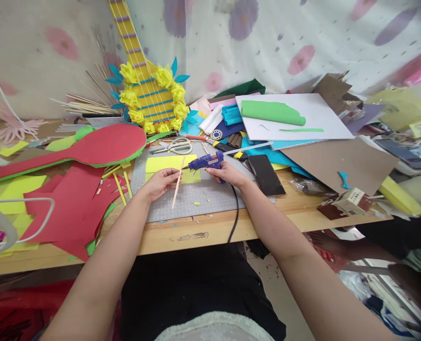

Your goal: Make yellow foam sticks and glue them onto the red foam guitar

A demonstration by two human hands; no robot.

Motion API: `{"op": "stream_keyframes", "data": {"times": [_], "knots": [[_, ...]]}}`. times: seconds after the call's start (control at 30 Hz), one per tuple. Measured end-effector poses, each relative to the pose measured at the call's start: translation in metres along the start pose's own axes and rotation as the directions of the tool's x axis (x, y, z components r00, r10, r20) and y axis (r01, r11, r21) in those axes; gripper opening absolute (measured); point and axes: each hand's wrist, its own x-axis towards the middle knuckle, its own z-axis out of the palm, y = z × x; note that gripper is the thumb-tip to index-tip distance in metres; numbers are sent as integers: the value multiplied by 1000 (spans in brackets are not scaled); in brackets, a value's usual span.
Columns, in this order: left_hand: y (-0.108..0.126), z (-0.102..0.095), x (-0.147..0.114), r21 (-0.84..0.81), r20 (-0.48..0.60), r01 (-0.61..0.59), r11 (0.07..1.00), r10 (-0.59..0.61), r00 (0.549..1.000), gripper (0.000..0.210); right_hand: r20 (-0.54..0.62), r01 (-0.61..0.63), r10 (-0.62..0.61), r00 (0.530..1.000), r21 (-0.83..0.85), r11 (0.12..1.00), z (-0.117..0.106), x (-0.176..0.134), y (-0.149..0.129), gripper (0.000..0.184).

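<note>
Between the fingertips of my left hand is a thin wooden stick, tilted and raised over the grey cutting mat. My right hand grips a blue hot glue gun, with a white glue stick poking out of its back. The gun's nozzle points left and is at or very close to the stick; I cannot tell whether they touch. Beneath both hands lies a yellow sheet on the mat. A black cord hangs from the gun over the table's front edge.
Scissors and a black phone lie close by. A red guitar-shaped cutout and red sheets cover the left side. Behind stands a yellow flower-trimmed guitar. Green foam rests on a white board at right.
</note>
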Motion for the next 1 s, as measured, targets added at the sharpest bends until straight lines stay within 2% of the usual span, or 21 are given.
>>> {"op": "stream_keyframes", "data": {"times": [0.37,0.6,1.0], "knots": [[2,2,-3,12,5,11,1000,-11,1000,26,-32,2,-2,999,27,1000,-2,0,-1,46],[5,3,-6,13,25,15,1000,-15,1000,24,-151,-40,47,987,50,998,-4,3,2,43],[4,3,-5,37,31,33,999,-34,999,29,-250,-66,70,966,23,998,-6,3,-1,46]]}}
